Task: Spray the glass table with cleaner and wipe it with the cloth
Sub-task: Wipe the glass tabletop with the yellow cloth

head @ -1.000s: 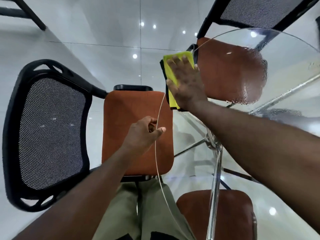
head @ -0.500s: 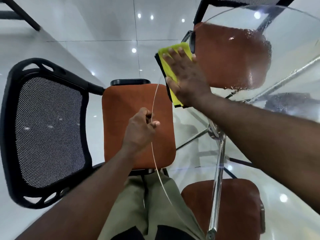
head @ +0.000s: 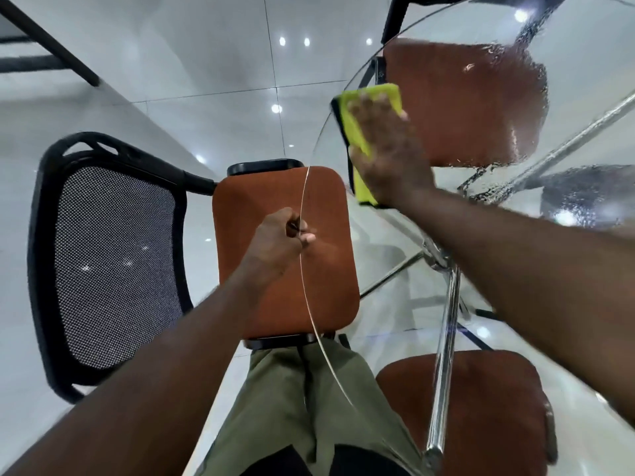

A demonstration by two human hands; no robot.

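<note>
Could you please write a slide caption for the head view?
Right hand presses a yellow cloth on the wet glass table while the left hand grips its edge.

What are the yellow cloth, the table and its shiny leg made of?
The cloth looks like soft matt fabric, folded, maybe microfibre. The table top is clear glass: a chair shows through it. The leg looks like polished metal, mirror-bright.

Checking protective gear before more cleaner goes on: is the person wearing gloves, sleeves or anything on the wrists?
No. The left hand and right hand are bare and ungloved. The left forearm and right forearm show no sleeves, watch or bands as far as the frame reaches. Below them, olive-green trousers show.
</note>
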